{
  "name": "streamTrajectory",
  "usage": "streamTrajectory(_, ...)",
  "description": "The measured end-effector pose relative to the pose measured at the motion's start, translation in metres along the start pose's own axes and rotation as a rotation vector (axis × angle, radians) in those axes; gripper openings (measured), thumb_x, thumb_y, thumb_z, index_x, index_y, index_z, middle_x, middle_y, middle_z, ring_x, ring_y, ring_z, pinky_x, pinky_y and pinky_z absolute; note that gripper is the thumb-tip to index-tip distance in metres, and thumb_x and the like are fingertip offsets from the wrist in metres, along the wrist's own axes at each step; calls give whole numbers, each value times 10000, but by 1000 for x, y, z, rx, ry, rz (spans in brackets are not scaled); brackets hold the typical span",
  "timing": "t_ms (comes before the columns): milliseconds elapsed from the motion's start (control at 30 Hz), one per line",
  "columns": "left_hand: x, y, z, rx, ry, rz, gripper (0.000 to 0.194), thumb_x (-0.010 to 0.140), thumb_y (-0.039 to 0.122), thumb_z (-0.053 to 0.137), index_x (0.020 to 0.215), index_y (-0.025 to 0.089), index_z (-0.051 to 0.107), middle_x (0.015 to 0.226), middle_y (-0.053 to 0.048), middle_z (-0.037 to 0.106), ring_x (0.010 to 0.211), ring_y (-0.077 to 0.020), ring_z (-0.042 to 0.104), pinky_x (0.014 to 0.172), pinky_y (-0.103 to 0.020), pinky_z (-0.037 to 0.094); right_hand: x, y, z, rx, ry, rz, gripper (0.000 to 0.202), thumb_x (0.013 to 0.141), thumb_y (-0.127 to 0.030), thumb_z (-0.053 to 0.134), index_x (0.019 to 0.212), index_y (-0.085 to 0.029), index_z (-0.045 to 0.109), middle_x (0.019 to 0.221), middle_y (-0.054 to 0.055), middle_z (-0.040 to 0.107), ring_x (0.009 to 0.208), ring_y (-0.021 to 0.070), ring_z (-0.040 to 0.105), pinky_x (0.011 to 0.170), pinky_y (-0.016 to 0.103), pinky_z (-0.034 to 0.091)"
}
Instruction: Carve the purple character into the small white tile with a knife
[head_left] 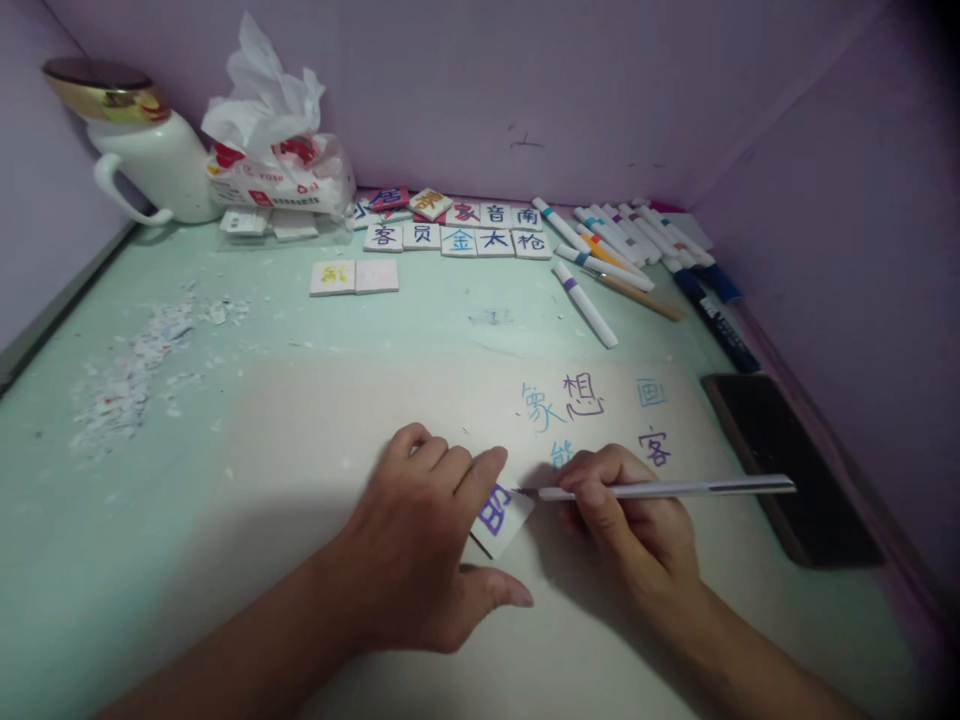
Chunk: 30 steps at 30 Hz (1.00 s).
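Note:
A white square tile [507, 532] with a purple character lies tilted on the pale sheet [315, 420]. My left hand [427, 540] is on the tile's left side, its fingers curled over that edge and its thumb stretched out below. A slim silver-white pen-like tool [690, 489] is pinched in my right hand [630, 520], its dark tip at the tile's upper right edge. Blue and purple characters are written on the sheet beyond my hands.
Behind are character tiles [459, 240], two tiles [355, 277], markers [585, 305], a tissue pack [281, 180] and a white mug [154, 165]. Paper-like scraps [142, 365] lie left. A dark phone [795, 470] lies right, near the purple wall [840, 230].

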<state>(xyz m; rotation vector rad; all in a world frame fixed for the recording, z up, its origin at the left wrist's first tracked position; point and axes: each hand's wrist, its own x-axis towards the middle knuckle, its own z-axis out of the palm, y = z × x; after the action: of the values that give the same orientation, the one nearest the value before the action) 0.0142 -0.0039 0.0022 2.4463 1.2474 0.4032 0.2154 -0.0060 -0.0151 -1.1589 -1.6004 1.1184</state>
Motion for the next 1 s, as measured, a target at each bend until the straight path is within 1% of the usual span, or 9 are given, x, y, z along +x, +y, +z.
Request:
streamTrajectory(100, 1, 0, -4, -42, -35, 5, 645, 675, 525, 680, 1160, 132, 516, 828, -68, 594, 765, -248, 501, 851, -480, 333, -2, 0, -1, -25, -4, -46, 157, 939, -228, 438, 804, -208, 514, 604, -17, 476, 525, 126, 449, 447, 245, 314)
streamTrajectory(167, 2, -1, -5, -57, -54, 11, 539, 687, 454, 678, 1104, 143, 539, 815, -62, 587, 762, -243, 499, 850, -473, 333, -4, 0, -1, -48, -32, -96, 125, 927, -182, 433, 829, -211, 505, 632, -13, 484, 521, 122, 442, 446, 247, 314)
streamTrajectory(233, 2, -3, -5, -55, -58, 12, 451, 701, 406, 664, 1057, 153, 550, 814, -62, 588, 760, -241, 500, 838, -462, 337, -5, -2, 0, -81, -62, -163, 116, 904, -132, 434, 850, -213, 497, 657, -9, 492, 528, 121, 447, 462, 252, 337)
streamTrajectory(300, 2, -4, -2, -42, -45, 3, 405, 712, 396, 656, 1024, 159, 553, 811, -63, 590, 758, -240, 501, 827, -453, 340, -5, -4, 0, -129, -81, -220, 136, 875, -89, 439, 863, -212, 496, 674, -1, 504, 566, 131, 487, 497, 264, 382)
streamTrajectory(433, 1, -5, 4, -26, 14, 0, 414, 706, 457, 668, 964, 156, 551, 783, -59, 584, 750, -241, 508, 813, -441, 343, -5, -6, 1, -194, -104, -267, 157, 850, -65, 453, 890, -210, 498, 715, 21, 546, 633, 153, 554, 540, 281, 439)
streamTrajectory(567, 2, -6, 8, 2, 56, 1, 433, 692, 513, 674, 903, 157, 546, 752, -53, 572, 724, -236, 506, 783, -428, 346, -5, -4, 1, -222, -124, -261, 144, 851, -86, 474, 902, -219, 498, 722, 30, 567, 632, 164, 562, 532, 291, 445)
streamTrajectory(667, 3, -5, 9, 19, 65, 2, 444, 687, 542, 665, 873, 159, 542, 730, -47, 558, 701, -231, 492, 756, -420, 347, -5, -4, 1, -241, -122, -272, 148, 847, -87, 474, 897, -225, 498, 707, 29, 568, 631, 171, 572, 530, 295, 453)
streamTrajectory(833, 3, -3, 10, 27, 93, -5, 401, 695, 520, 653, 831, 165, 528, 705, -37, 542, 675, -219, 475, 732, -411, 345, -1, -11, 6, -263, -101, -315, 171, 821, -70, 458, 872, -229, 491, 670, 27, 573, 591, 171, 579, 495, 285, 452)
streamTrajectory(1000, 1, 0, 12, 36, 133, -29, 287, 702, 430, 624, 758, 174, 508, 683, -34, 528, 668, -214, 468, 725, -408, 343, 1, -17, 11, -359, -103, -326, 162, 812, -72, 456, 841, -229, 475, 619, 24, 570, 533, 167, 564, 473, 276, 435)
